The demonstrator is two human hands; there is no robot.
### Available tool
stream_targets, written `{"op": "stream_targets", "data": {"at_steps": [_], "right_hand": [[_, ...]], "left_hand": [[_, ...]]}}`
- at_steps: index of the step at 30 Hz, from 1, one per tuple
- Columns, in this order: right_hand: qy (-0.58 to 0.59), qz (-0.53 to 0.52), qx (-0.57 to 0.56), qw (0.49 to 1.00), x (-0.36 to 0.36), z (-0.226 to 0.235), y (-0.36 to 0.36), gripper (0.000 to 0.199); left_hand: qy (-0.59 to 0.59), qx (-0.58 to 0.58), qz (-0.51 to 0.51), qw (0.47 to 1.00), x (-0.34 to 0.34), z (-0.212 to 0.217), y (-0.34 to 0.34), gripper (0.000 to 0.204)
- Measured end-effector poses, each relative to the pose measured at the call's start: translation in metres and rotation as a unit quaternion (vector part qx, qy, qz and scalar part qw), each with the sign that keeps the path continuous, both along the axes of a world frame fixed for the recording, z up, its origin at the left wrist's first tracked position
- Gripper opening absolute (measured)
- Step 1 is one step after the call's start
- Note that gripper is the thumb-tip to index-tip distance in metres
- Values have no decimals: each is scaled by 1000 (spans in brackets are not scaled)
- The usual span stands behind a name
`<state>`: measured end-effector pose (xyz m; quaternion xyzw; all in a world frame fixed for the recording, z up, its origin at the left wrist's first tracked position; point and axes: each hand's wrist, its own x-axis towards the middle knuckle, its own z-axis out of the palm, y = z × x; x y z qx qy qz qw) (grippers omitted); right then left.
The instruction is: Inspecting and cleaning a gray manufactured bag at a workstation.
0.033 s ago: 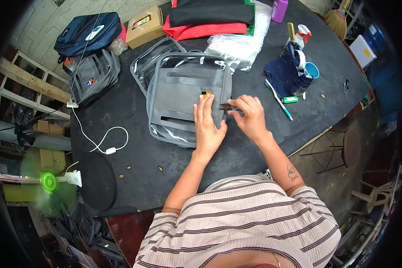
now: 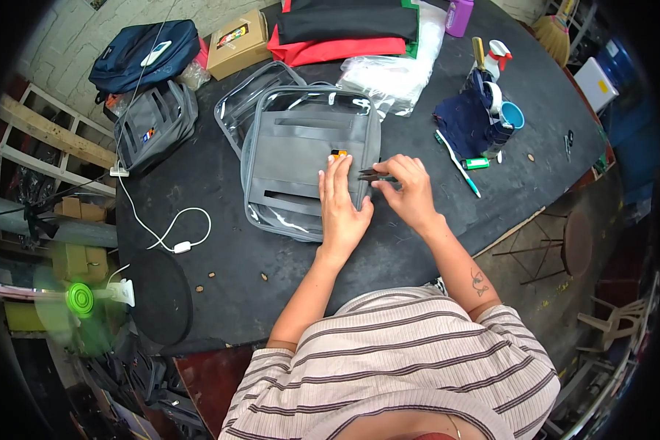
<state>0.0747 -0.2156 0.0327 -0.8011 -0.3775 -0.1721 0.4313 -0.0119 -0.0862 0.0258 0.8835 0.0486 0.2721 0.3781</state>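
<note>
A grey bag with clear plastic panels [image 2: 290, 158] lies flat on the dark table, partly over another clear-panelled piece [image 2: 231, 106]. Across its right half my left hand [image 2: 339, 199] rests with fingers stretched out, their tips just under a small orange and black patch [image 2: 338, 153]. My right hand [image 2: 409, 189] grips dark thread snips [image 2: 374, 175] at the bag's right edge. Their two pointed blades face left and stand slightly apart. Any thread between the blades is too small to make out.
Folded black and red fabric [image 2: 348, 29] and clear plastic bags [image 2: 389, 84] lie beyond. A toothbrush [image 2: 458, 165], green lighter [image 2: 475, 163] and blue cup [image 2: 512, 115] are to the right. Left are another grey bag [image 2: 165, 121], a white cable [image 2: 181, 248] and a spinning fan [image 2: 81, 299].
The snips' blades have parted a little more, and my right hand has shifted very slightly left. My left hand and the bag stay in place.
</note>
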Motion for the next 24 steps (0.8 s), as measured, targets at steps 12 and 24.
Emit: {"op": "stream_targets", "data": {"at_steps": [12,24], "right_hand": [[357,84,283,886,29,12,-28,31],[38,-36,-25,998,-17,5,-10,25]], "left_hand": [[-54,78,70,993,8,-2,1,46],[-64,-60,56,995,22,-12,12,5]]}}
